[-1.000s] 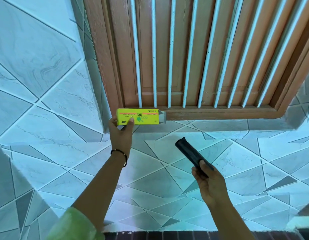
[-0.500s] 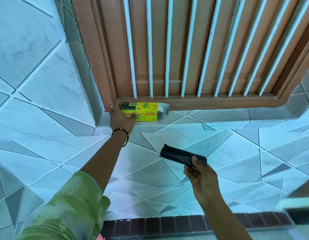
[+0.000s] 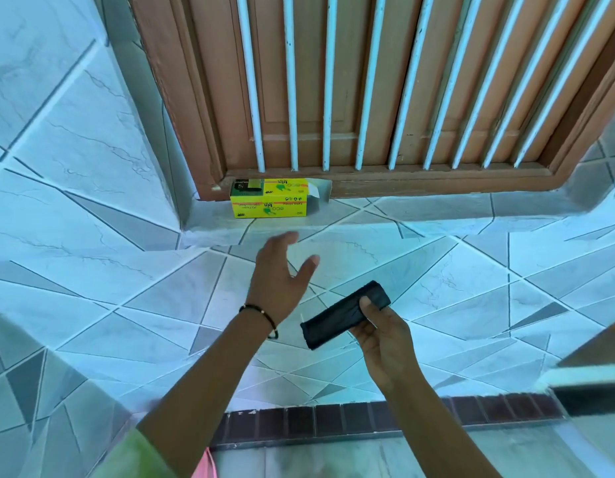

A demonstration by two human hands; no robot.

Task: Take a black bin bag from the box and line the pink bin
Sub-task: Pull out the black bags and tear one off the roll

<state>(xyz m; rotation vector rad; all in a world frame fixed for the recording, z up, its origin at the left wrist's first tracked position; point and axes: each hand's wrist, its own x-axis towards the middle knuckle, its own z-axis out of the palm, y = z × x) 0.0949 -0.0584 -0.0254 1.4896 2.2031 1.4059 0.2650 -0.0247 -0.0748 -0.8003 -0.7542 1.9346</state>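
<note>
Pinched between thumb and fingers of the right hand [image 3: 382, 336], a folded black bin bag [image 3: 344, 313] is held at five o'clock. At its ten o'clock, the left hand [image 3: 278, 281] is spread empty. The yellow bin-bag box [image 3: 270, 200] is seen on the tiled ledge [image 3: 420, 215] at twelve o'clock, its flap [image 3: 320, 196] open, below the barred wooden window [image 3: 333, 81]. Only a pink sliver [image 3: 204, 465] is glimpsed at six o'clock; what it belongs to cannot be told.

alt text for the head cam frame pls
The right hand holds a folded black bin bag, while the open, empty left hand hovers above tiled surfaces. Beyond them, a yellow bin-bag box sits on the tiled ledge below a barred wooden window.
</note>
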